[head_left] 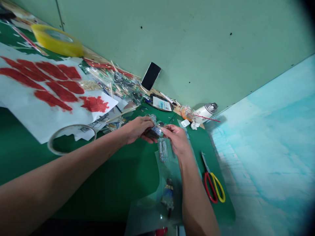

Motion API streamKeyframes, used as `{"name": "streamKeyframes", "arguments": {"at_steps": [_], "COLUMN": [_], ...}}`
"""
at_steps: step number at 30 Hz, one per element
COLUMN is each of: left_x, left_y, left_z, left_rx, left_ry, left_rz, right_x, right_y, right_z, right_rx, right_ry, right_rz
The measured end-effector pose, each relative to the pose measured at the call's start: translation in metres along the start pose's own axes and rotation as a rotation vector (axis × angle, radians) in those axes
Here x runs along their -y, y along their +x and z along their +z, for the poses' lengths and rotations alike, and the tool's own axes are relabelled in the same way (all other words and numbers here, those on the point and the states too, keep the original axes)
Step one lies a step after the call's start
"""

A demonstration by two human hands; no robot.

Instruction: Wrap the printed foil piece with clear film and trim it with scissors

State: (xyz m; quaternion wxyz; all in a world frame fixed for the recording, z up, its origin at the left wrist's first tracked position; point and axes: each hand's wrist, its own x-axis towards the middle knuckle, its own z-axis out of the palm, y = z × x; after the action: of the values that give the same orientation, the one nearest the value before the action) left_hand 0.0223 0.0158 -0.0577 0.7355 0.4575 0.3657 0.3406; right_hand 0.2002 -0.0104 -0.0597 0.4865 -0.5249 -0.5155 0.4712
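Note:
Both hands meet over the middle of the green table, around a small dark-and-blue cutout (155, 131) that looks like printed film or plastic. My left hand (141, 128) is closed on its left side. At its right edge, the thumb and fingers of my right hand (175, 136) pinch it. Below the hands lies a clear plastic sheet (145, 209). On that sheet are an oblong patterned piece (162, 150) and a small painted figure (168, 195). My right forearm covers part of the sheet.
Scissors (212, 183) with red and yellow handles lie right. A phone (151, 76) leans on the wall. Left are red-painted paper (56, 78), a tape ring (52, 144), a yellow tape roll (57, 41) and sticks in plastic (105, 77). A white bottle (205, 110) lies near the corner.

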Motion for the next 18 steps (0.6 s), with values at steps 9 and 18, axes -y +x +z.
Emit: {"name": "streamKeyframes", "arguments": {"at_steps": [9,18], "left_x": [0.0012,0.0046], "left_y": [0.0019,0.0034], "left_z": [0.0001,-0.0015], "left_rx": [-0.021,-0.006], "left_ry": [0.008,0.02], "left_rz": [0.018,0.013], "right_x": [0.0029,0.002], "right_y": [-0.0005,-0.0009], "right_z": [-0.0006,0.0016], "right_rx": [0.01,-0.015], "right_ry": [0.086,0.088], "right_rz": [0.072,0.039]}}
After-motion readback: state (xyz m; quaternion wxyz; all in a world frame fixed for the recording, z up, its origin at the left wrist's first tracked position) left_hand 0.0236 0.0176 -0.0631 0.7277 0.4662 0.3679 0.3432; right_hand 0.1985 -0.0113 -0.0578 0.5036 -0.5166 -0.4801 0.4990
